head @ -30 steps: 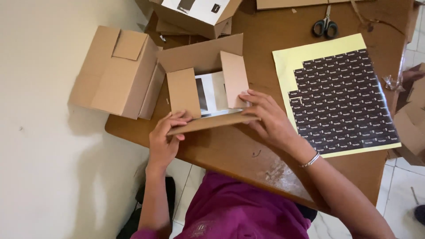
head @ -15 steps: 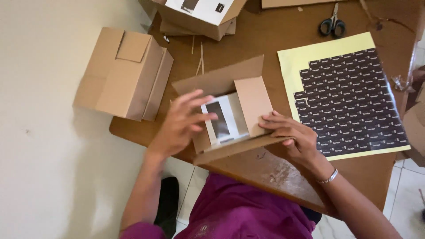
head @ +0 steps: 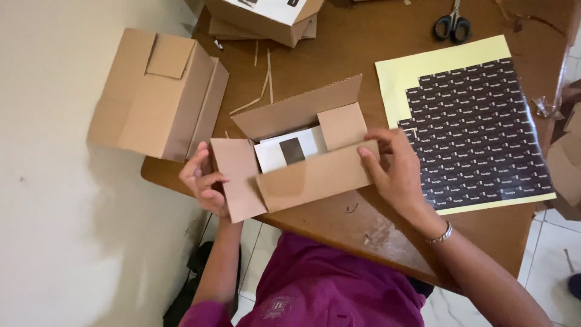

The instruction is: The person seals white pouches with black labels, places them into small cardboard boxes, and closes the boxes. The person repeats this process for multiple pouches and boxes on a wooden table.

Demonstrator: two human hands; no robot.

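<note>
Grip: left hand (head: 206, 181) pinched the left end flap; right hand (head: 396, 172) clasped the front flap.
Location: open cardboard box (head: 302, 151) sat at the surface (head: 363, 224) edge, white carton (head: 287, 151) inside.
Handling: probably light, stiff, creasable; best held by flaps.

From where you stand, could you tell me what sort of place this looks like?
Probably a small home packing workspace: an open cardboard box held by both hands on a wooden table, a closed box beside it, a sheet of dark stickers and scissors.
</note>
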